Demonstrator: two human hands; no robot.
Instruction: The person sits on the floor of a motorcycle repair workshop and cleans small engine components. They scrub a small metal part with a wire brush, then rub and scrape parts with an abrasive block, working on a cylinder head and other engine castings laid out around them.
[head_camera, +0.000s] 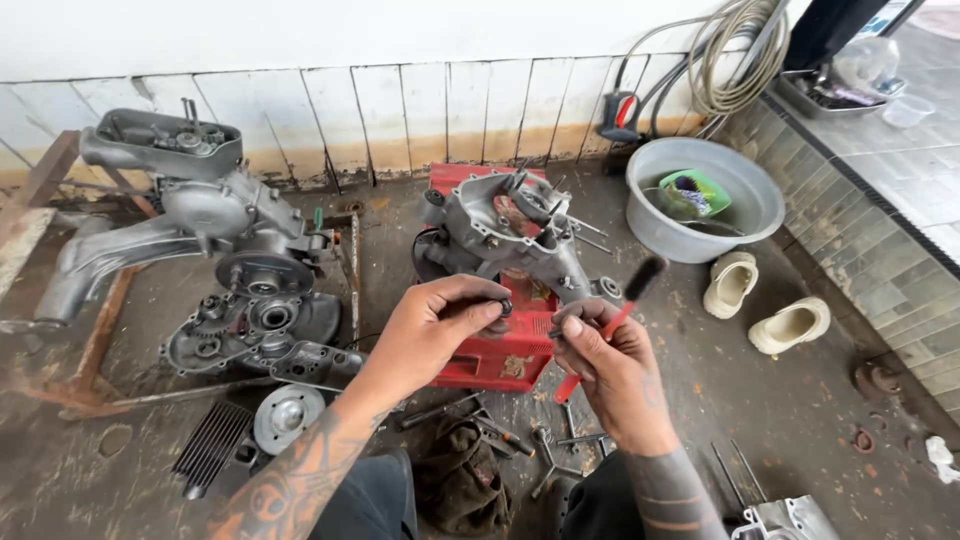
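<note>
Fingers (487, 312) of the left hand (432, 328) are pinched shut on a small dark round part (505, 307), held up in front of the red crate (497, 352). Just beside it, the right hand (605, 362) is closed around a brush with a red handle (600, 338), whose dark bristle head points up and away from the crate. The right thumb also seems to press a second small piece against the handle, though it is too small to tell what it is.

On top of the red crate rests a grey engine case (510, 228) with studs sticking out. Left of the crate lie another engine (195, 215), an open gear cover (235, 325) and a finned cylinder (212, 442). In front of the crate, loose wrenches (480, 420) and a dark rag (460, 480) are scattered on the concrete floor (800, 420). Right of the crate stand a grey basin (705, 205) and a pair of pale clogs (765, 305).

The main risk seems to be the small part slipping: the pinch is only at the fingertips, and a stroke of the brush could flick it loose. It would likely drop among the tools and be hard to find.
</note>
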